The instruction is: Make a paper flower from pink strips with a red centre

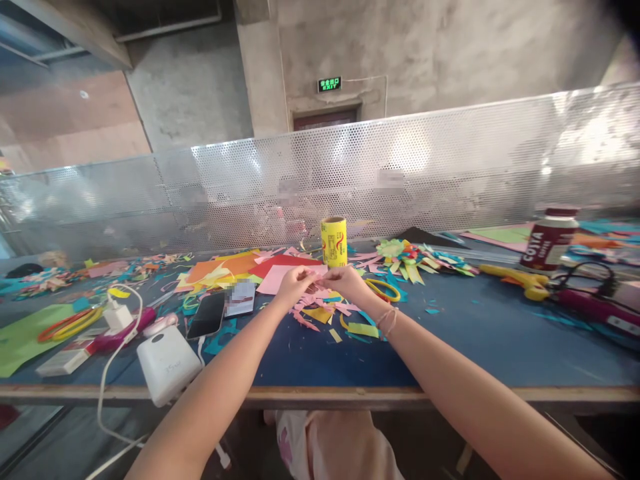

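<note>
Over the middle of the table my left hand [296,285] and my right hand [347,283] almost meet, their fingers pinched. Between the fingertips is a small piece of pink paper [317,271], its exact shape blurred. Fringed pink paper scraps [306,317] lie just below my hands. Behind the left one is a flat pink sheet [270,279], partly covered. A yellow tape roll [334,241] stands upright right behind my hands. Beside my right wrist, a yellow ring [387,291] rests on the table.
On the left are two phones [207,315], a white power bank [167,363] with cables, and green paper [30,333]. To the right stand a Costa bottle [550,240] and yellow-handled scissors [520,279]. A perforated metal screen [225,193] runs along the back.
</note>
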### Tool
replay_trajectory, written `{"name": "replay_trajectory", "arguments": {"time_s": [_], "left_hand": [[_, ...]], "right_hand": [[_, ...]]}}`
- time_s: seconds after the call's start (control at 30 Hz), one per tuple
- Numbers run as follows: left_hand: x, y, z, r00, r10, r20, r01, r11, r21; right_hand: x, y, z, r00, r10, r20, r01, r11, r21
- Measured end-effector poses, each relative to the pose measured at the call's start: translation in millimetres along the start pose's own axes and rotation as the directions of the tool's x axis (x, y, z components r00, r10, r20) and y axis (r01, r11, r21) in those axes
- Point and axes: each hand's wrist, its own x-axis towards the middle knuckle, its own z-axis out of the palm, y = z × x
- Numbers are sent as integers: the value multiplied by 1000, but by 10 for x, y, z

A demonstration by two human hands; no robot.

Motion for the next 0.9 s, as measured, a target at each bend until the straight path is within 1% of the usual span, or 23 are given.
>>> {"name": "replay_trajectory", "arguments": {"time_s": [0.17,0.37,0.43,0.5,0.6,0.67,0.77,0.9], "left_hand": [[21,-25,-9,999,-46,5,47,993,-106],[49,-71,-23,997,-72,1,71,975,-210],[49,-73,-26,997,-81,4,80,970,-228],[44,-65,-28,997,-70,21,73,965,-251],[31,-44,-29,998,-11,61,27,961,-277],[24,-34,-27,996,24,87,1,960,-278],[19,-34,-25,992,54,116,-21,962,-274],[18,-39,-24,991,36,130,-1,966,-258]], "right_hand": [[21,78,0,996,78,49,-84,989,120],[19,78,18,992,114,47,-120,980,161],[9,56,32,992,114,52,-122,971,204],[0,36,43,990,120,67,-134,950,280],[-6,21,47,984,146,99,-174,902,396],[-4,21,43,984,146,102,-176,887,427],[4,31,41,992,109,67,-126,920,370],[24,66,55,1000,20,-2,-20,984,174]]}}
